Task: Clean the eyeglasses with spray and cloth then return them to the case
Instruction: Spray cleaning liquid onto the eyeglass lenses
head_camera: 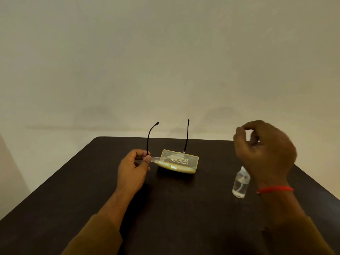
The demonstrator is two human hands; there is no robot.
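Note:
My left hand (134, 168) pinches the left corner of the eyeglasses (166, 157), a clear frame with two black temples that point up and away from me. The glasses hover just above a translucent yellow case (189, 167), which lies shut on the dark table. My right hand (265, 150) is raised above the small clear spray bottle (240, 184), fingers curled and apart from it, holding nothing. The bottle stands upright with liquid in its lower part, and its cap is partly hidden by my wrist. No cloth is in view.
The dark table (184, 208) ends at a far edge just behind the case, with a bare pale wall beyond. A red thread band (276, 189) circles my right wrist.

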